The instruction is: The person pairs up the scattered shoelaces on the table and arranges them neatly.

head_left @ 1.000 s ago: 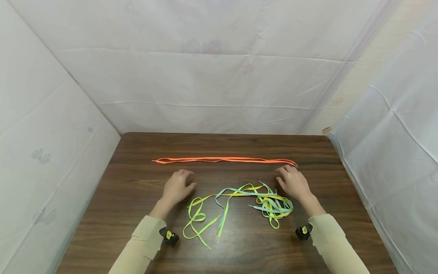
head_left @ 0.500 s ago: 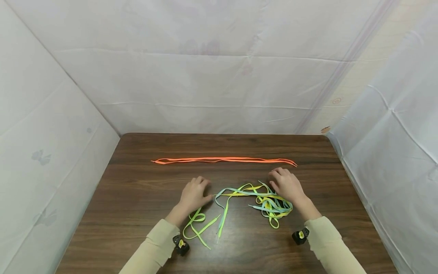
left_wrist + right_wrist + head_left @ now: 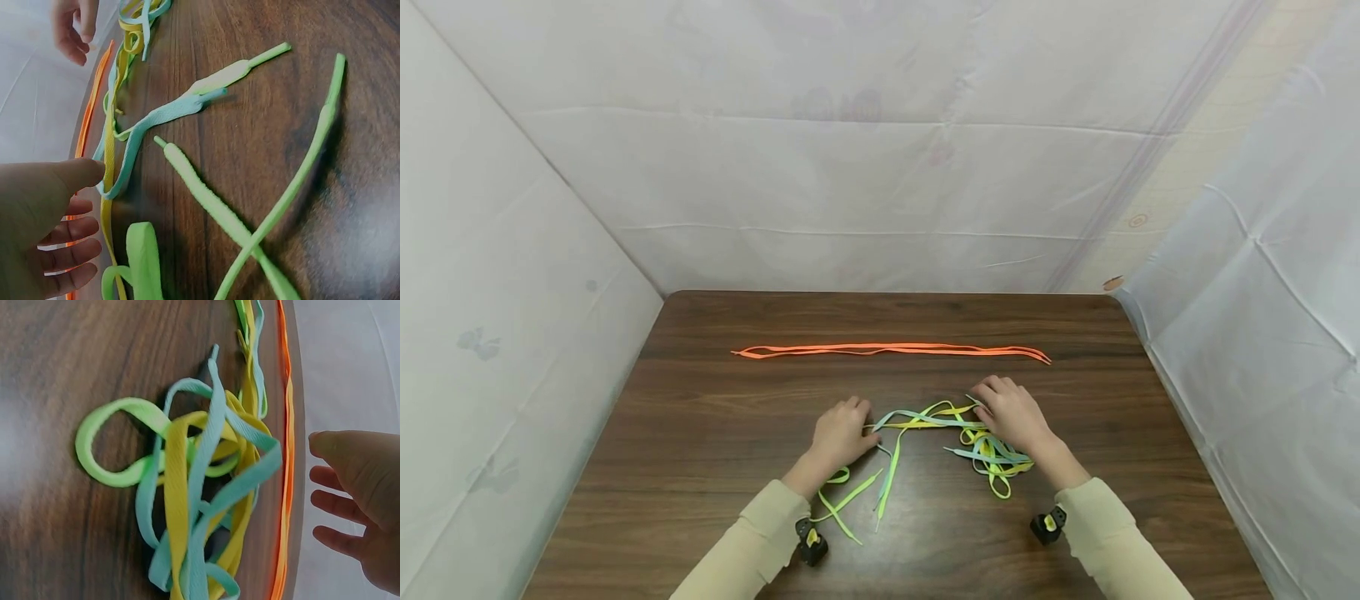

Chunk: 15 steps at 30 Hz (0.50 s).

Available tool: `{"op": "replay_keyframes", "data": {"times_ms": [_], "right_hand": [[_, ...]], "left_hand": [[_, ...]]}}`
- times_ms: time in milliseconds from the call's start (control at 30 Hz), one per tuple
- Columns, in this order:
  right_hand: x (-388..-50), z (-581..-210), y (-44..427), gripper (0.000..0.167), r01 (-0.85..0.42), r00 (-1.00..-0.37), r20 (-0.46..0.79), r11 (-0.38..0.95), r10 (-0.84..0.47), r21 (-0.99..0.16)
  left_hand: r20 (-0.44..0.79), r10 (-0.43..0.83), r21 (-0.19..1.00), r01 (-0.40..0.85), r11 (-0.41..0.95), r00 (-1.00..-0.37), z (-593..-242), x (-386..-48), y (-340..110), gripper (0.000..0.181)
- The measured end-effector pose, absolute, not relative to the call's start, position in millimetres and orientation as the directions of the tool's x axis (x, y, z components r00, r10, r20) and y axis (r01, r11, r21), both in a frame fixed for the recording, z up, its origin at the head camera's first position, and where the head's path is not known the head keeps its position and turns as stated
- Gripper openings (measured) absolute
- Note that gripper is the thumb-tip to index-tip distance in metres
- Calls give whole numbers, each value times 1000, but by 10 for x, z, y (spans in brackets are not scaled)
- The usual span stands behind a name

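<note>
Flat shoelaces in green, yellow and light blue lie tangled on the brown table. Their bunched part (image 3: 992, 457) is at the right; loose green lace ends (image 3: 850, 498) cross at the left. My left hand (image 3: 841, 435) is over the left stretch, fingers apart. In the left wrist view its thumb tip appears against the yellow lace (image 3: 109, 153), where the blue lace (image 3: 131, 150) loops; firm contact cannot be told. Over the upper edge of the bunch, my right hand (image 3: 1013, 415) has its fingers loosely bent and spread, with nothing visible between them in the right wrist view.
Beyond both hands, an orange shoelace (image 3: 887, 347), folded into several strands, lies straight across the table (image 3: 700, 467). White sheeting (image 3: 865, 200) hangs behind the table and at both sides. A small black camera sits on each wrist.
My left hand has moved right, from beside the laces to over them. My right hand has shifted left and slightly nearer, over the bunch. The laces look unmoved.
</note>
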State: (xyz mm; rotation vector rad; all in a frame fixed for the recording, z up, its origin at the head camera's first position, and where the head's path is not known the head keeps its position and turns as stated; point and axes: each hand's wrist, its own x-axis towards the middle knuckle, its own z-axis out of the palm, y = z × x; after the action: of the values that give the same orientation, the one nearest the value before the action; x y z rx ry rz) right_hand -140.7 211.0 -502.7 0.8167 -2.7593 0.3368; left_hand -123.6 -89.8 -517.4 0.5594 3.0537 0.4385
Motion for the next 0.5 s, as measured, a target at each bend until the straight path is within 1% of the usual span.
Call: {"op": "replay_keyframes", "data": {"times_ms": [233,500], "right_hand": [[-1358,-5081,1992,23,-582,-802,267,800,-534,-149],[-1330,-5130,1886,20,-600,-791,261,786,-554,-150]], "left_hand": [[16,335,279,326,903,-942,-5232,-1234,-847,25],[71,340,247,347,905,-938,-5266,-1234,-818,21]]}}
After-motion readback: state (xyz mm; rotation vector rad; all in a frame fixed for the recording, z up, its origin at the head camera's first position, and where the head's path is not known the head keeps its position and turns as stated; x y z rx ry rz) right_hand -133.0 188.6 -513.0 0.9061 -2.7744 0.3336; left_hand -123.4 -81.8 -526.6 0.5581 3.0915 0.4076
